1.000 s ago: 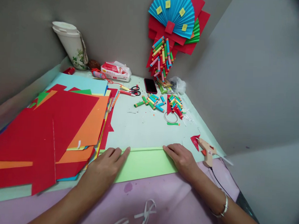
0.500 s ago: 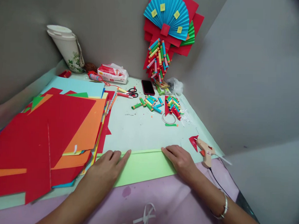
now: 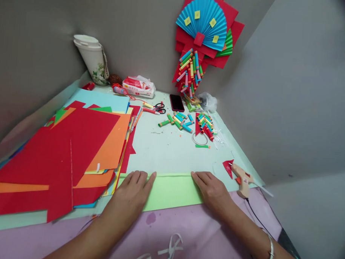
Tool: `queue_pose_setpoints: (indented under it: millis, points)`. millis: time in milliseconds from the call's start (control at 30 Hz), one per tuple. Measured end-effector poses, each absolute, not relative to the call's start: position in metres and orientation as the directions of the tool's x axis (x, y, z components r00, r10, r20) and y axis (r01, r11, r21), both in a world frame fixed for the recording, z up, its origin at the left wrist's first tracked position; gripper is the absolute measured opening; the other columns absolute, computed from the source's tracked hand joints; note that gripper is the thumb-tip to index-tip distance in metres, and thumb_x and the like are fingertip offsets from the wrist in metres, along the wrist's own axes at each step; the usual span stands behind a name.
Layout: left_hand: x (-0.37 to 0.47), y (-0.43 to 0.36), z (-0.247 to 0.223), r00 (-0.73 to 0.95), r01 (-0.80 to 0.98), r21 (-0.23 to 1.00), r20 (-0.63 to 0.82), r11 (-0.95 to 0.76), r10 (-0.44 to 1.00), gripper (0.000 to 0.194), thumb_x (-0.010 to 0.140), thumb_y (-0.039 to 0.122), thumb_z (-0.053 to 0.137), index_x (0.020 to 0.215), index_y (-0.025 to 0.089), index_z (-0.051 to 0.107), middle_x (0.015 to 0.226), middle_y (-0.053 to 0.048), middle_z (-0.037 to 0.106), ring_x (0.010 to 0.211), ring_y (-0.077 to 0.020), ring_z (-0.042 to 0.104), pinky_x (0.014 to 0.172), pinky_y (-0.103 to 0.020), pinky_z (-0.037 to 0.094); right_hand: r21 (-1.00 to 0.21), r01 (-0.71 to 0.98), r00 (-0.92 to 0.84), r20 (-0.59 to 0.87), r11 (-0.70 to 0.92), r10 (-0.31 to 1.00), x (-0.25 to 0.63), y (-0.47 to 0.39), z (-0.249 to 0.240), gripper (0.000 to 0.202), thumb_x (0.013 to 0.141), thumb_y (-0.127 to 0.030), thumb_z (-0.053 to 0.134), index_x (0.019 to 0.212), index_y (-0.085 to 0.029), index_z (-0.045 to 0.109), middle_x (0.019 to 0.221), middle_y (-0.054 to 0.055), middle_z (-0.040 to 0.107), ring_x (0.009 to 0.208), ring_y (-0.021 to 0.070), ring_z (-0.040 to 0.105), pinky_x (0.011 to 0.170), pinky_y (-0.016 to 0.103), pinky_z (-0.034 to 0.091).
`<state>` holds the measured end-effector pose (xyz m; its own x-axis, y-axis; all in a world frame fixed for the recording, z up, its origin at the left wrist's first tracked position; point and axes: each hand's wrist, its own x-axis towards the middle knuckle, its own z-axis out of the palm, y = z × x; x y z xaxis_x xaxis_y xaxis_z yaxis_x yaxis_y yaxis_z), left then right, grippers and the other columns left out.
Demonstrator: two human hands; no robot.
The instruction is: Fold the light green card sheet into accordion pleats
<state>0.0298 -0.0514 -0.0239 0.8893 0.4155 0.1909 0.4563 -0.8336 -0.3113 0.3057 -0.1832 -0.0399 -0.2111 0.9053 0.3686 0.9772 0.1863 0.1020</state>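
A light green sheet of paper (image 3: pixel 170 193) lies at the front of the table, with a narrow fold along its far edge. My left hand (image 3: pixel 135 190) holds the left end of that fold, its fingers curled on the edge and the thumb pointing inward. Closed on the right part of the same fold is my right hand (image 3: pixel 211 187), fingertips pressed together. Both hands hide parts of the sheet. To the right of my right hand lies a hot glue gun (image 3: pixel 243 179), its nozzle over a red paper scrap (image 3: pixel 227 168).
Stacked coloured paper (image 3: pixel 84 141) covers the left side. Further back are scissors (image 3: pixel 159 108), a phone (image 3: pixel 177 103), small paper rolls (image 3: pixel 178 120), a tissue pack (image 3: pixel 139 86) and a white cup (image 3: pixel 91 60). A paper fan decoration (image 3: pixel 206 23) hangs on the wall.
The view has shifted, so most things appear further right. Both hands stay on the folded edge of the green paper, with little visible change in the fold.
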Motion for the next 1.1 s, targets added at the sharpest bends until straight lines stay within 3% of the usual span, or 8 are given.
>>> queue_pose_setpoints:
  millis: [100, 233, 367, 567, 800, 1100]
  points:
    - [0.034, -0.051, -0.022, 0.902, 0.422, -0.334, 0.244, -0.843, 0.356, 0.051, 0.086, -0.004, 0.04, 0.13, 0.006, 0.064, 0.105, -0.015, 0.069, 0.101, -0.0279, 0.061, 0.095, -0.042, 0.049, 0.223, 0.964, -0.203, 0.276, 0.143, 0.939, 0.294, -0.18, -0.033, 0.067, 0.079, 0.006, 0.047, 0.143, -0.014, 0.049, 0.092, 0.011, 0.066, 0.078, 0.0222, 0.061, 0.061, 0.032, 0.053]
    - [0.037, -0.054, -0.027, 0.908, 0.406, -0.348, 0.262, -0.845, 0.328, 0.049, 0.085, -0.005, 0.04, 0.127, 0.001, 0.065, 0.104, -0.014, 0.07, 0.099, -0.0253, 0.062, 0.095, -0.038, 0.049, 0.334, 0.935, -0.161, 0.109, 0.116, 0.981, 0.274, -0.172, -0.022, 0.088, 0.074, 0.007, 0.05, 0.153, -0.029, 0.035, 0.079, 0.005, 0.059, 0.063, 0.0185, 0.055, 0.047, 0.025, 0.04]
    - [0.039, -0.059, -0.029, 0.903, 0.423, -0.347, 0.241, -0.837, 0.356, 0.048, 0.088, -0.003, 0.042, 0.131, 0.004, 0.062, 0.111, -0.016, 0.069, 0.103, -0.0249, 0.061, 0.095, -0.036, 0.049, 0.377, 0.926, -0.078, 0.097, 0.035, 0.992, 0.257, -0.165, -0.026, 0.092, 0.076, 0.005, 0.055, 0.155, -0.034, 0.03, 0.074, 0.006, 0.058, 0.061, 0.0199, 0.055, 0.043, 0.023, 0.033]
    - [0.058, -0.071, -0.017, 0.853, 0.511, -0.327, 0.08, -0.795, 0.515, 0.067, 0.089, 0.006, 0.049, 0.152, 0.025, 0.041, 0.093, -0.01, 0.065, 0.087, -0.0245, 0.062, 0.082, -0.039, 0.053, 0.442, 0.897, -0.071, 0.101, 0.019, 0.992, 0.246, -0.161, -0.031, 0.095, 0.074, 0.001, 0.058, 0.157, -0.033, 0.028, 0.076, 0.01, 0.064, 0.064, 0.0237, 0.06, 0.042, 0.023, 0.036]
    - [0.068, -0.076, -0.016, 0.838, 0.529, -0.314, 0.044, -0.789, 0.544, 0.064, 0.088, 0.006, 0.047, 0.151, 0.021, 0.046, 0.095, -0.014, 0.065, 0.09, -0.0291, 0.064, 0.083, -0.044, 0.053, 0.511, 0.86, -0.061, 0.08, 0.011, 0.995, 0.242, -0.162, -0.031, 0.09, 0.074, 0.0, 0.057, 0.155, -0.033, 0.034, 0.087, 0.015, 0.07, 0.067, 0.0237, 0.063, 0.04, 0.021, 0.036]
    - [0.065, -0.074, -0.018, 0.833, 0.545, -0.254, 0.055, -0.799, 0.551, 0.064, 0.087, 0.004, 0.047, 0.149, 0.019, 0.047, 0.098, -0.015, 0.066, 0.095, -0.0304, 0.064, 0.086, -0.044, 0.052, 0.511, 0.86, -0.051, 0.105, -0.01, 0.993, 0.246, -0.167, -0.032, 0.074, 0.076, -0.001, 0.049, 0.148, -0.02, 0.046, 0.088, 0.019, 0.068, 0.069, 0.0243, 0.062, 0.044, 0.026, 0.047]
